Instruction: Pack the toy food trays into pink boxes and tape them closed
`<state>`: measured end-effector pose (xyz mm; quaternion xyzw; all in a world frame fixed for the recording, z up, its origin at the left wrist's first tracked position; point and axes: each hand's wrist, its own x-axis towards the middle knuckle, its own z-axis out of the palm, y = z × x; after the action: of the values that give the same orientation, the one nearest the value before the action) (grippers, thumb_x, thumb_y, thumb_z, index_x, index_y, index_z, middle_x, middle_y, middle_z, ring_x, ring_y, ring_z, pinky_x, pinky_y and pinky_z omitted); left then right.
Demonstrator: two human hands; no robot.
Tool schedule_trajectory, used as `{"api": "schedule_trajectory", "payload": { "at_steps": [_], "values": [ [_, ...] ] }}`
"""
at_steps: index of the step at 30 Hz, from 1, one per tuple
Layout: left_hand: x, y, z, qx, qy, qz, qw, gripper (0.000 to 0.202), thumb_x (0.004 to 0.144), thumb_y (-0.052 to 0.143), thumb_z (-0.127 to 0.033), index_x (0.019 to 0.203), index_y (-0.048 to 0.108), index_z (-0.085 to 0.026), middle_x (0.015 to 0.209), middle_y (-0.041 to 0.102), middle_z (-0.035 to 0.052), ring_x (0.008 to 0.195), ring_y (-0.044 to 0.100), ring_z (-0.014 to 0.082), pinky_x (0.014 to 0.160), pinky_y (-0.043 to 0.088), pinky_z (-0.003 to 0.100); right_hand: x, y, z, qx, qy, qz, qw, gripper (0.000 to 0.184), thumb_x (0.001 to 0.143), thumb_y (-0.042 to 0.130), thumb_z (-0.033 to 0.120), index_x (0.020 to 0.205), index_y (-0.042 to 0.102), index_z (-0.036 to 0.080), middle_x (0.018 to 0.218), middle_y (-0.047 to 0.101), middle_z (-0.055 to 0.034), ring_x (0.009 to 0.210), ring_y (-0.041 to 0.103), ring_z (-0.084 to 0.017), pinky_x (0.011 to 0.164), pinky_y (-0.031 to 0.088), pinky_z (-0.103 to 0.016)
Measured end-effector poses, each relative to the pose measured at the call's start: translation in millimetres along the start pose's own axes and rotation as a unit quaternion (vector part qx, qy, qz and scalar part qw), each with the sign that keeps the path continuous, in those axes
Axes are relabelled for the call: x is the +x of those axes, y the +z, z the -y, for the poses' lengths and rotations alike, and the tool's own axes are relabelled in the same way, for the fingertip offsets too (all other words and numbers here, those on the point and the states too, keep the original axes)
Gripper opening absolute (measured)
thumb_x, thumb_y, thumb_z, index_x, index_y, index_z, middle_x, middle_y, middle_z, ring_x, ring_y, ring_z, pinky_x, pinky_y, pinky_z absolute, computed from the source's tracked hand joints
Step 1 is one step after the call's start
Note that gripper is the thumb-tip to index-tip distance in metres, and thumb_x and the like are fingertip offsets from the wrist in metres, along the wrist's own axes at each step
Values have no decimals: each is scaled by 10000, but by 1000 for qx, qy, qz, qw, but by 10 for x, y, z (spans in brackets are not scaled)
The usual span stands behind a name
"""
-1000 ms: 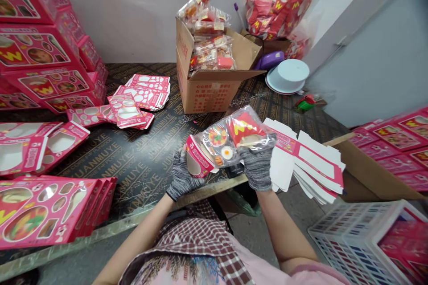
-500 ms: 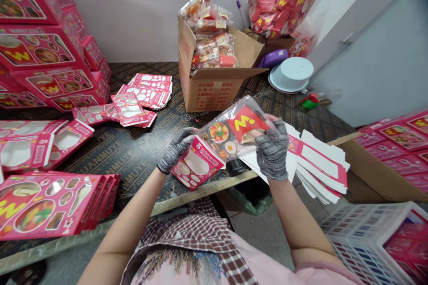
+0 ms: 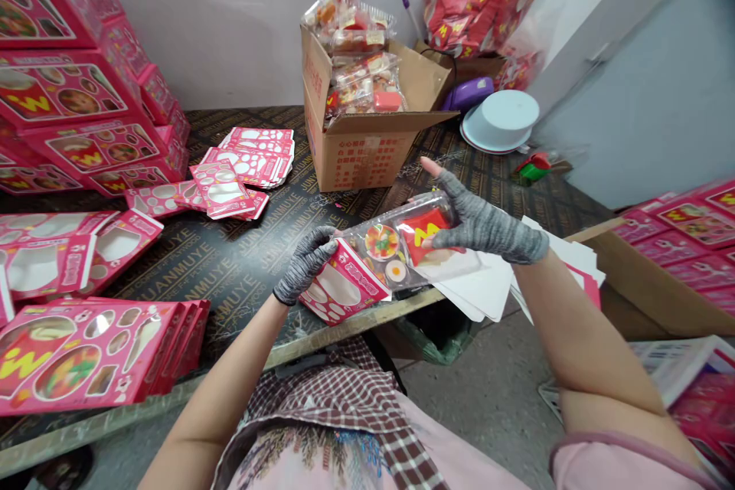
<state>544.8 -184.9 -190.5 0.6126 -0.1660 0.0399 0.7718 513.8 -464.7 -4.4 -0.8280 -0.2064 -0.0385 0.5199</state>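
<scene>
My left hand, in a grey fingerless glove, grips the open end of a pink window box at the table's front edge. My right hand, gloved the same way, lies with fingers stretched flat over the far end of a clear plastic toy-food pack. The pack shows a red fries pouch with a yellow M and small food pieces. Its left end sits in the mouth of the pink box.
A cardboard carton full of similar packs stands behind. Flat pink box blanks lie mid-table, filled pink boxes at the left front, stacked ones far left. White flat cards lie under my right wrist. A white plate stack sits far right.
My right hand has shifted from gripping the pack's lower right corner to lying flat on its far end. The pack has slid left, further into the pink box.
</scene>
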Motion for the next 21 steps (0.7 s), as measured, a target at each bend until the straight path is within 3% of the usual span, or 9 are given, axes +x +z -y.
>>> {"api": "schedule_trajectory", "payload": {
  "at_steps": [4,8,10,14,16,19,21],
  "values": [
    [-43,59,5,61,51,-57,995,441,885,603,-608,1054,750,-229,1122,752,48,1039,674,223,979,518,375,65,28,9,-39,10,98,994,663,606,913,379,1201,714,167,1058,757,-80,843,713,-210,719,625,-325],
    [-72,99,38,73,63,-81,992,494,942,495,-615,1015,752,-200,821,739,36,790,677,183,842,545,344,16,45,1,-79,9,171,982,455,674,853,418,1042,769,162,940,779,-69,737,716,-195,664,622,-304],
    [-100,114,66,69,73,-82,992,481,959,482,-596,1012,741,-195,767,716,24,749,671,174,825,543,338,13,68,54,-104,6,182,978,407,666,845,386,1008,782,175,876,778,-44,719,714,-198,677,623,-313],
    [-223,119,183,117,140,-57,981,554,930,490,-660,1170,693,-203,1021,745,76,931,700,226,916,535,394,92,109,162,-136,-5,132,982,308,629,818,270,928,799,201,842,775,-21,751,713,-215,756,615,-353],
    [-304,128,280,199,179,-12,964,773,804,617,-740,1356,594,-200,1263,681,134,1134,656,297,1026,490,464,163,146,123,-128,-5,123,984,298,598,826,247,891,797,200,827,769,-21,746,707,-218,770,609,-366],
    [-416,185,468,355,194,20,914,1171,590,757,-797,1512,429,-156,1483,502,222,1362,481,411,1159,335,577,279,285,-115,-69,0,167,984,351,575,855,288,899,765,189,868,760,-28,789,703,-221,765,601,-364],
    [-474,242,610,424,179,21,888,1258,514,776,-815,1511,424,-134,1526,431,253,1416,388,468,1191,226,638,336,426,-341,-15,-6,176,984,449,590,861,350,986,726,187,898,747,-30,815,690,-209,756,592,-348]
  ]
}}
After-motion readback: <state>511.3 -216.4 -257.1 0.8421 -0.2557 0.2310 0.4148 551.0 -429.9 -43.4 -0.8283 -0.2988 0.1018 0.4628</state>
